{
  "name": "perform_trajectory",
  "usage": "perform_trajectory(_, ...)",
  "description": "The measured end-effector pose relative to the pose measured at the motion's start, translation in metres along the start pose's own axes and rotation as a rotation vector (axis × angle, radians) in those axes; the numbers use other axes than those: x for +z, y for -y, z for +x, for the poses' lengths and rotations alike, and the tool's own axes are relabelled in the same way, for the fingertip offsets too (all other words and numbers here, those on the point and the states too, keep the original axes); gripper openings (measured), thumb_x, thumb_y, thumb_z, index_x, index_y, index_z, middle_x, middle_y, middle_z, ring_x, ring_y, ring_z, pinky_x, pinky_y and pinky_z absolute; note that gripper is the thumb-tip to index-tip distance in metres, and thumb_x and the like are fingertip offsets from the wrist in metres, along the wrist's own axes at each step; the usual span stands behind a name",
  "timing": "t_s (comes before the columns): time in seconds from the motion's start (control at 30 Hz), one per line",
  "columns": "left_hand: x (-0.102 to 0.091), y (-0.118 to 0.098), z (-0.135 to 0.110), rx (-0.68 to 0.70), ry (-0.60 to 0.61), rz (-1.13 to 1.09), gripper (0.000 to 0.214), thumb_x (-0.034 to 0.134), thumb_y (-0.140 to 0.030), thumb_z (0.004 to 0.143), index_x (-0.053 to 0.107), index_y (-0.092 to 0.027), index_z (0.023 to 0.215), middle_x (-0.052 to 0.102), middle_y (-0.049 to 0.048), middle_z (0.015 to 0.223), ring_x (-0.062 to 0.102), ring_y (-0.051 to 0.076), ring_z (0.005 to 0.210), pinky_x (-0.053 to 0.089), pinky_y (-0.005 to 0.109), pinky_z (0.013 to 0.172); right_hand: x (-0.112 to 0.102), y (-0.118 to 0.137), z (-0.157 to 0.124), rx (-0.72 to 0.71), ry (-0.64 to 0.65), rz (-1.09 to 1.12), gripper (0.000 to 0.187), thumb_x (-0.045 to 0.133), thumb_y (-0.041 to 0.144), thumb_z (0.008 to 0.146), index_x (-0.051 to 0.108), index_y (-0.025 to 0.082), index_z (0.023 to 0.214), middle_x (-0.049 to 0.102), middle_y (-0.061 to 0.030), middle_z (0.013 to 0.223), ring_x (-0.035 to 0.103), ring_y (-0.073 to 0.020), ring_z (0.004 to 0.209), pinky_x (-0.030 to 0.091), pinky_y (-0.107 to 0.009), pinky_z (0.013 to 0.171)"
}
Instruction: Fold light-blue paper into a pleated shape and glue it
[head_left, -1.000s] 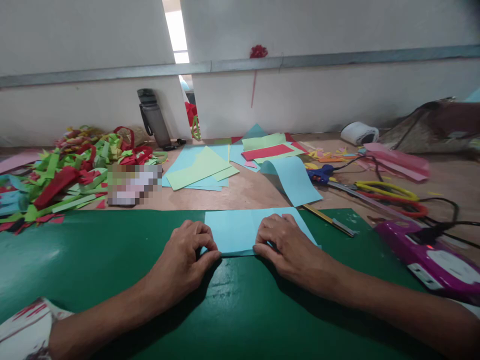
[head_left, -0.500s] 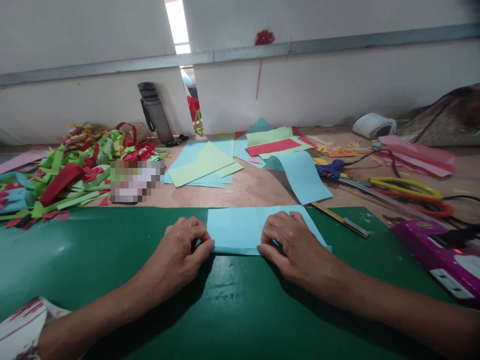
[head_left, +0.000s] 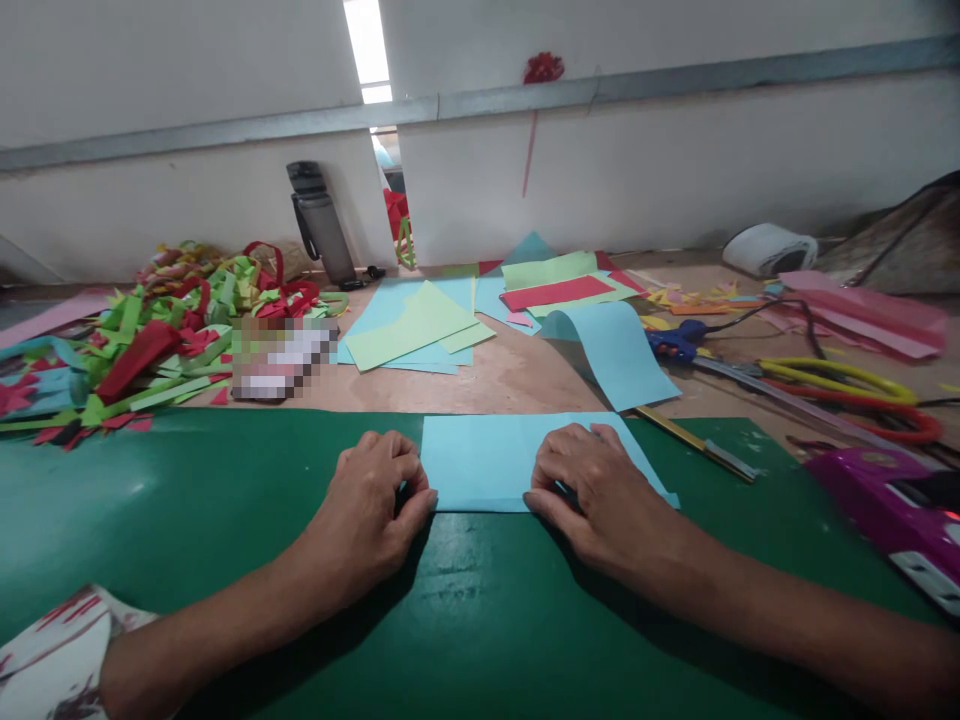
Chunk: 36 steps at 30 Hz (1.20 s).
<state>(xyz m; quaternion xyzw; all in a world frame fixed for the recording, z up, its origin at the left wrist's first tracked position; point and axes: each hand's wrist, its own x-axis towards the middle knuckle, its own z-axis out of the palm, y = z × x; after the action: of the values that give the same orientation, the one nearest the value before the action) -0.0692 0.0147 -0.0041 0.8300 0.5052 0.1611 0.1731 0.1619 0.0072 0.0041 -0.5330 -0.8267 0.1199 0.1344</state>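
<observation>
A folded light blue paper sheet (head_left: 487,460) lies flat on the green cutting mat (head_left: 225,500). My left hand (head_left: 371,510) rests at the sheet's near left corner, fingers curled and the thumb tip pressing on the folded edge. My right hand (head_left: 592,495) lies on the right half of the sheet, fingers bent and pressed down onto the near edge. Both hands are closed against the paper, which stays flat on the mat.
Red, green and blue paper scraps (head_left: 150,330) are heaped at the left. Coloured sheets (head_left: 420,325), a curled blue sheet (head_left: 611,350), a dark bottle (head_left: 319,220), a craft knife (head_left: 697,445), scissors (head_left: 825,375), a blue glue gun (head_left: 675,345) and a purple device (head_left: 892,510) lie around.
My left hand has slid slightly left along the fold, off the sheet's corner. The view has shifted a little, so things sit further right. The paper stays flat.
</observation>
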Motion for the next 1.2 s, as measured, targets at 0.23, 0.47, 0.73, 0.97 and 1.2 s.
perform_trajectory(0.23, 0.0013, -0.0027, -0.0002, 0.008, -0.024, 0.009, 0.017, 0.047, -0.022, 0.083, 0.049, -0.017, 0.067, 0.052, 0.0051, 0.084, 0.045, 0.023, 0.082, 0.032, 0.039, 0.074, 0.0004, -0.0006, -0.0034, -0.004, -0.009, 0.011, 0.02, 0.057, 0.012, 0.082, 0.051, 0.017, 0.063, 0.056, -0.002, 0.072, 0.046, -0.0181, 0.077, 0.029, -0.038, 0.077)
perform_trajectory(0.47, 0.0015, -0.0031, -0.0009, -0.005, -0.021, 0.038, 0.016, 0.048, -0.022, 0.082, 0.047, -0.018, 0.067, 0.053, 0.0048, 0.084, 0.045, 0.022, 0.083, 0.033, 0.039, 0.074, 0.0001, -0.0005, -0.0022, -0.006, -0.013, 0.006, 0.019, 0.057, 0.013, 0.082, 0.052, 0.017, 0.064, 0.056, -0.0027, 0.073, 0.047, -0.019, 0.079, 0.029, -0.039, 0.078)
perform_trajectory(0.73, 0.003, -0.0029, -0.0004, 0.019, -0.028, 0.056, 0.016, 0.047, -0.02, 0.084, 0.048, -0.018, 0.068, 0.053, 0.0045, 0.084, 0.045, 0.022, 0.082, 0.034, 0.04, 0.074, -0.0004, -0.0002, -0.0042, -0.012, -0.005, -0.002, 0.02, 0.055, 0.013, 0.083, 0.052, 0.017, 0.064, 0.057, -0.003, 0.074, 0.047, -0.0191, 0.079, 0.029, -0.04, 0.078)
perform_trajectory(0.97, 0.0047, -0.0028, -0.0013, 0.021, -0.039, 0.056, 0.015, 0.048, -0.018, 0.083, 0.047, -0.018, 0.068, 0.052, 0.0049, 0.085, 0.045, 0.023, 0.082, 0.034, 0.04, 0.073, -0.0012, 0.0012, -0.0032, 0.005, 0.007, -0.009, 0.018, 0.055, 0.012, 0.083, 0.054, 0.016, 0.066, 0.057, -0.0033, 0.076, 0.048, -0.0195, 0.08, 0.028, -0.041, 0.081)
perform_trajectory(1.2, 0.0043, -0.0051, -0.0011, 0.009, -0.035, 0.067, 0.014, 0.048, -0.016, 0.082, 0.048, -0.017, 0.068, 0.052, 0.0043, 0.084, 0.045, 0.022, 0.082, 0.034, 0.04, 0.074, -0.0006, 0.0014, -0.0029, 0.0, 0.002, -0.035, 0.018, 0.055, 0.014, 0.083, 0.053, 0.016, 0.065, 0.057, -0.003, 0.075, 0.048, -0.0195, 0.081, 0.029, -0.041, 0.081)
